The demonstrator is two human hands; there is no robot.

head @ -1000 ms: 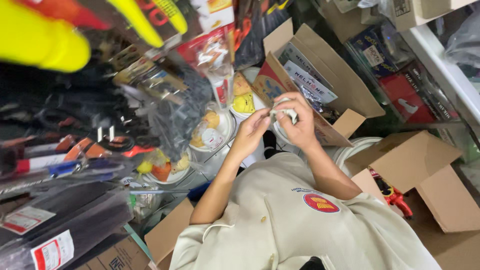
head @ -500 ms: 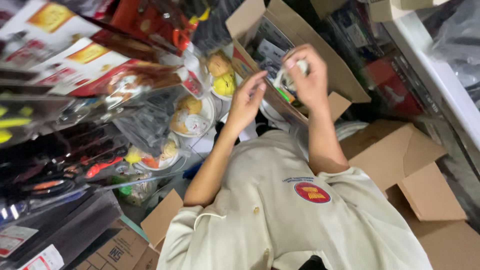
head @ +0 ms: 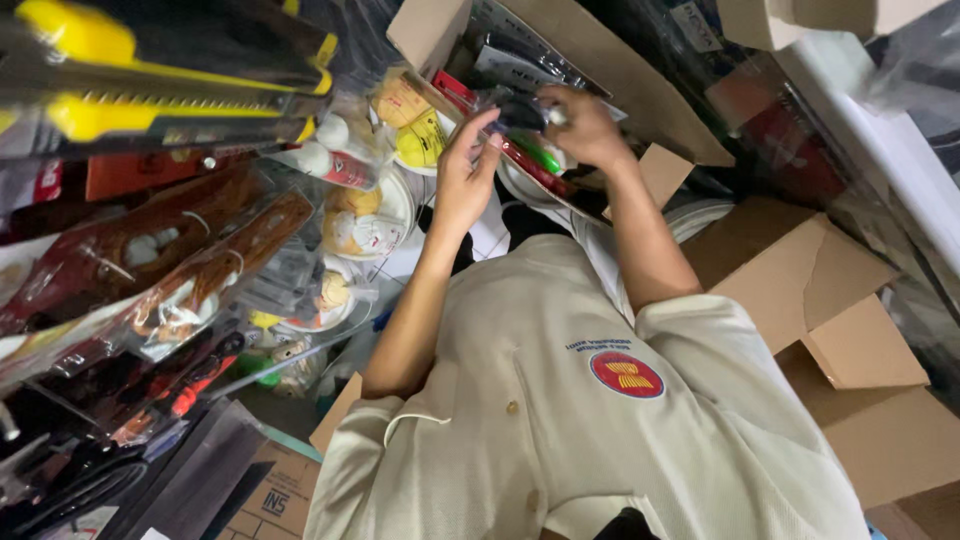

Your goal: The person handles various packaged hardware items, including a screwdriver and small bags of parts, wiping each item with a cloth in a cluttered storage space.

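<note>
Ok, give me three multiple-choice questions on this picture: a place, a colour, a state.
1. Where are the left hand and right hand? A at the open brown cardboard box; B in pockets; C on the floor.
2. Round badge on the beige shirt: A green; B mainly red; C black.
3. Right hand's grip: A spread flat; B hidden; C closed on a small dark object.
A, both reach to its mouth; B, red disc; C, fingers curl round it.
</note>
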